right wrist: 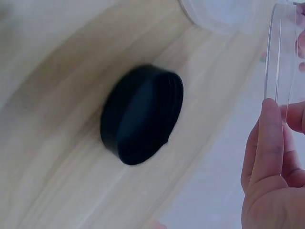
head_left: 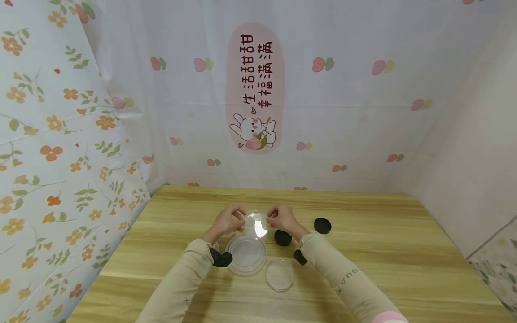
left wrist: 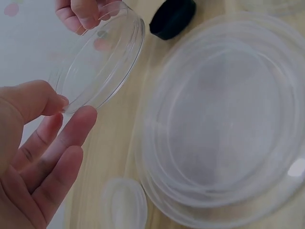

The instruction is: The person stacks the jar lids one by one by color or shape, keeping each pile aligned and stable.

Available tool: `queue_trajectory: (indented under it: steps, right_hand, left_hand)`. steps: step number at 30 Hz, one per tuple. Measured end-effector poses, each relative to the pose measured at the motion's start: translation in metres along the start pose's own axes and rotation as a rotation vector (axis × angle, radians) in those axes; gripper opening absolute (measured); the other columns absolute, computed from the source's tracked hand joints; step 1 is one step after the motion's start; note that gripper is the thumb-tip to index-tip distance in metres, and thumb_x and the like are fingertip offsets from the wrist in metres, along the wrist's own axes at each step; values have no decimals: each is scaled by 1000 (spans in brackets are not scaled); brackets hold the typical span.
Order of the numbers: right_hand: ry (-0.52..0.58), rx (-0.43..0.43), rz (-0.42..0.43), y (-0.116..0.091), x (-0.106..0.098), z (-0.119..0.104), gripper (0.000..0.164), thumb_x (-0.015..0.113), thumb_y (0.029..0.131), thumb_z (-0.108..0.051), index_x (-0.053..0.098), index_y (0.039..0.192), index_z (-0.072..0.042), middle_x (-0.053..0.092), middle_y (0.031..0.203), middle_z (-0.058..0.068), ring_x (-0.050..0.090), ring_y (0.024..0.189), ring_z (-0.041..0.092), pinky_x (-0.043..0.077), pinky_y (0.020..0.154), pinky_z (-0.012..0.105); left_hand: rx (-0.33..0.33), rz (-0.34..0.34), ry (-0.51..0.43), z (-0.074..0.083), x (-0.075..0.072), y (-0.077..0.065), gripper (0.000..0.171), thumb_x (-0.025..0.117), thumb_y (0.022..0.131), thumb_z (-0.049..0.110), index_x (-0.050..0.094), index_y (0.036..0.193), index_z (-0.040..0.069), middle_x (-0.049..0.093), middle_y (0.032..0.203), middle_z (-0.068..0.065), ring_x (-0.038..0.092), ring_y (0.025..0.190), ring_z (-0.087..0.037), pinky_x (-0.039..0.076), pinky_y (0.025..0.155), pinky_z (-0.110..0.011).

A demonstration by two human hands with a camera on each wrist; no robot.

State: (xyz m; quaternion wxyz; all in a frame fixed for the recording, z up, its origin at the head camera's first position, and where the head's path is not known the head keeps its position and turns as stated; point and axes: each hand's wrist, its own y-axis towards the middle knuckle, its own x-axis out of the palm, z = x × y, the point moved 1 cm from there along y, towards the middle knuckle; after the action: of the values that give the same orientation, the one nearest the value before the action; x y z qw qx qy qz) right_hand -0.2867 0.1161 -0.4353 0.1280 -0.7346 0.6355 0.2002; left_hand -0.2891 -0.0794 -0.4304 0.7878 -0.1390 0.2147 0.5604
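A clear, shallow round dish [head_left: 256, 225], like a petri dish, is raised above the table between both hands. My left hand [head_left: 229, 220] pinches its edge between thumb and fingertips, as the left wrist view shows. On the opposite edge, my right hand [head_left: 282, 218] pinches the same dish with thumb and fingers. Seen from the right wrist, the dish [right wrist: 280, 57] stands nearly edge-on. Below the hands lies a larger clear round lid or dish [head_left: 247, 255] with ringed rims. A black round cap [right wrist: 143, 114] rests hollow side up near my right wrist.
A second black round cap [head_left: 322, 225] lies farther right on the wooden table [head_left: 383, 260]. Nearer the front is another clear round dish [head_left: 279, 275]. A small translucent lid [left wrist: 125, 205] sits beside the large one. Patterned cloth [head_left: 343, 112] hangs behind the table.
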Motion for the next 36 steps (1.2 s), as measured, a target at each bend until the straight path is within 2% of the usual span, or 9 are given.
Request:
queue_trajectory:
  steps: [11, 18, 22, 29, 36]
  right_hand:
    - [-156, -155, -66, -15, 18, 3, 13, 60, 72, 8, 59, 84, 4, 56, 75, 7, 52, 69, 15, 46, 63, 23]
    - [-151, -171, -141, -21, 30, 4, 16, 60, 73, 9, 59, 89, 7, 55, 75, 6, 52, 69, 14, 46, 62, 22]
    - [-182, -211, -165, -22, 34, 7, 15, 60, 73, 9, 61, 88, 5, 55, 73, 5, 51, 69, 14, 45, 62, 22]
    - [-190, -230, -230, -22, 36, 13, 15, 61, 74, 8, 63, 89, 6, 56, 74, 7, 51, 68, 14, 44, 61, 20]
    - [-210, -242, -255, -25, 39, 13, 15, 62, 74, 7, 63, 89, 9, 58, 73, 9, 51, 67, 12, 44, 58, 19]
  left_hand:
    - [71, -87, 55, -8, -9, -19, 23, 58, 73, -8, 56, 96, -4, 51, 76, -10, 60, 53, -22, 52, 53, -36]
    - [31, -146, 73, -17, -12, -29, 26, 59, 74, -7, 56, 99, -2, 50, 78, -10, 60, 55, -19, 51, 55, -36]
    - [25, -169, 75, -20, -11, -34, 26, 58, 75, -8, 56, 100, -2, 49, 79, -10, 59, 56, -19, 52, 56, -36]
    - [70, -234, 89, -28, -10, -37, 31, 56, 76, -9, 56, 106, -5, 51, 82, -13, 59, 58, -22, 50, 54, -32]
    - [88, -251, 140, -31, -8, -40, 35, 53, 75, -9, 56, 110, -7, 50, 79, -8, 59, 57, -20, 48, 50, -26]
